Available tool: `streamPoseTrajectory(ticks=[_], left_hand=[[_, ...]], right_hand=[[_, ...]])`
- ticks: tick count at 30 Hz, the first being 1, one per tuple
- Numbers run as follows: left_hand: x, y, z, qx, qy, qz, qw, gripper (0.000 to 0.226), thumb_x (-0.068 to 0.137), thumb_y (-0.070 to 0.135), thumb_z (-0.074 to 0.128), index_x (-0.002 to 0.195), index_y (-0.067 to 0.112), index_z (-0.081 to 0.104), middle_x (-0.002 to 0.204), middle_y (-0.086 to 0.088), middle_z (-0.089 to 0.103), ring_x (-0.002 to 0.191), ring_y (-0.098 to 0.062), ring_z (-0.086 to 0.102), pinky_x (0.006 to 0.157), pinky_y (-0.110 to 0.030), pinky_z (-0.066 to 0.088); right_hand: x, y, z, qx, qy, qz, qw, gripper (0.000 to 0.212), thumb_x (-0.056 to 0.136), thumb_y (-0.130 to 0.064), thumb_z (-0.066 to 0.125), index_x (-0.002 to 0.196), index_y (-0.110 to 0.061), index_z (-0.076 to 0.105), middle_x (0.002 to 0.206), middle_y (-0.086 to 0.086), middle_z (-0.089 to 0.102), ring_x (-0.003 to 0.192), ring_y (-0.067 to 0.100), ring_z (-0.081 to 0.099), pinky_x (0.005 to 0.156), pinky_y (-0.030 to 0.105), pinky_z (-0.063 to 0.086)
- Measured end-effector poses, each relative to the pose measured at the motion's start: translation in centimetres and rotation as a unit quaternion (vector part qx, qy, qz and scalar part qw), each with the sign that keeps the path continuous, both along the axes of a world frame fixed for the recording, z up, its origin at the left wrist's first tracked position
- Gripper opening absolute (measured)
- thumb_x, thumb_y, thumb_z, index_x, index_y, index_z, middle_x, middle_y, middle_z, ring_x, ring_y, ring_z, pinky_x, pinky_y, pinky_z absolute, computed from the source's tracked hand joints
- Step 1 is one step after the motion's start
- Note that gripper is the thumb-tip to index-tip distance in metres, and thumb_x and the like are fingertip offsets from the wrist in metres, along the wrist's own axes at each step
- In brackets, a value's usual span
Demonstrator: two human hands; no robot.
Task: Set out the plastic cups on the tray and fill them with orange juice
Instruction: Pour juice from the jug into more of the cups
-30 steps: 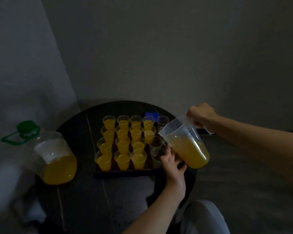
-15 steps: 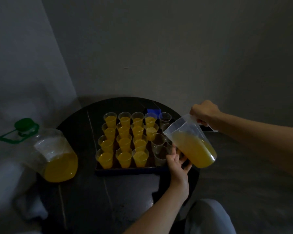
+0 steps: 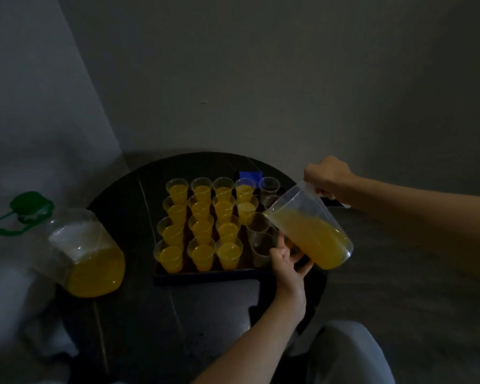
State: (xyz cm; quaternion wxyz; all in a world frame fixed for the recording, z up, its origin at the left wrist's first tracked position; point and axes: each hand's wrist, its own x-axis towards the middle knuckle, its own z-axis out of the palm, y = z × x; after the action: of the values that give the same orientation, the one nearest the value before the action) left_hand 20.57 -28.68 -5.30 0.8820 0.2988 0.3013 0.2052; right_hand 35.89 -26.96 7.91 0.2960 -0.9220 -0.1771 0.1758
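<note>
**Desk:** What are the hands doing?

**Photographer:** The right hand is clamped on the handle of a clear jug, tipped left so the juice sits at the spout. No stream shows. The left hand is just below it, fingers curled round an empty cup at the tray's near right corner, mostly hidden by the jug.

**Desk:** And the rest of the cups?

**Photographer:** All on the dark tray, mid-table. The full cups take up its left and middle. The empties stand along its right side, under and beside the spout.

**Desk:** So which step is this?

**Photographer:** Setting out looks done. This is filling, and most of it is finished. My read is that the next move needs a little more tilt with the spout centred over one empty cup, the left hand steadying, then levelling off short of the rim. The cups stand close together, so a drifting spout would spill.

**Desk:** Anything else?

**Photographer:** A part-full bottle, green cap, at the left edge of the table.
</note>
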Motion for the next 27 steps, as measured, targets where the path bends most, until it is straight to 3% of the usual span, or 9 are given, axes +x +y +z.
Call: streamPoseTrajectory(ticks=[14,27], left_hand=[[-0.2,-0.1,-0.1,-0.008,0.002,0.004,1.000,0.043,0.105,0.030,0.017,0.136,0.036,0.046,0.121,0.007,0.060,0.121,-0.025,0.058,0.110,-0.055,0.044],[0.2,-0.3,0.9,0.006,0.008,-0.007,1.000,0.047,0.105,0.030,0.019,0.143,0.035,0.046,0.130,0.001,0.059,0.124,-0.026,0.058,0.106,-0.052,0.047]], right_hand=[[-0.3,0.3,0.1,-0.017,0.000,0.000,1.000,0.023,0.093,-0.023,0.052,0.080,-0.007,0.060,0.072,0.009,0.057,0.057,0.017,0.049,0.050,0.026,0.038],[-0.3,0.6,1.5,-0.022,-0.013,-0.015,1.000,0.028,0.095,-0.027,0.052,0.076,-0.007,0.060,0.070,0.009,0.060,0.062,0.020,0.054,0.056,0.029,0.044]])
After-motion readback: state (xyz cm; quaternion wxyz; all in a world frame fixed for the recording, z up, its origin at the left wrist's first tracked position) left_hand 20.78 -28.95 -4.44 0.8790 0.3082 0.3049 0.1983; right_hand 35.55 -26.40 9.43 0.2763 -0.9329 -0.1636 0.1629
